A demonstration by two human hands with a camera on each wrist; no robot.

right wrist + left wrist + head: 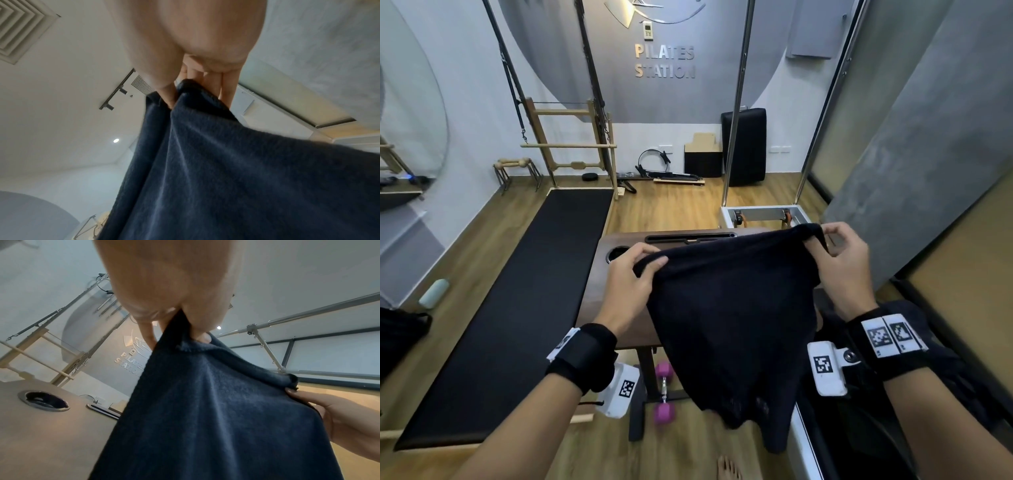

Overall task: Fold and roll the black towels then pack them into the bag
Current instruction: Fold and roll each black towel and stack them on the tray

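A black towel (pixel 736 318) hangs in the air in front of me, above the near edge of the brown table (pixel 616 301). My left hand (pixel 633 274) pinches its upper left corner between thumb and fingers. My right hand (pixel 835 253) pinches the upper right corner. The cloth sags between them and hangs down below the table's edge. In the left wrist view the towel (pixel 216 410) looks dark blue under my left hand (pixel 185 324), with my right hand (pixel 320 407) at its far corner. In the right wrist view my right hand (pixel 185 91) grips the towel (pixel 226 170). A black bag (pixel 400 332) sits at the far left.
A long black mat (pixel 517 301) lies on the wooden floor left of the table. A pink dumbbell (pixel 662 394) lies under the table by its leg. More dark fabric (pixel 941 363) lies under my right wrist. A metal frame (pixel 763 212) stands beyond the table.
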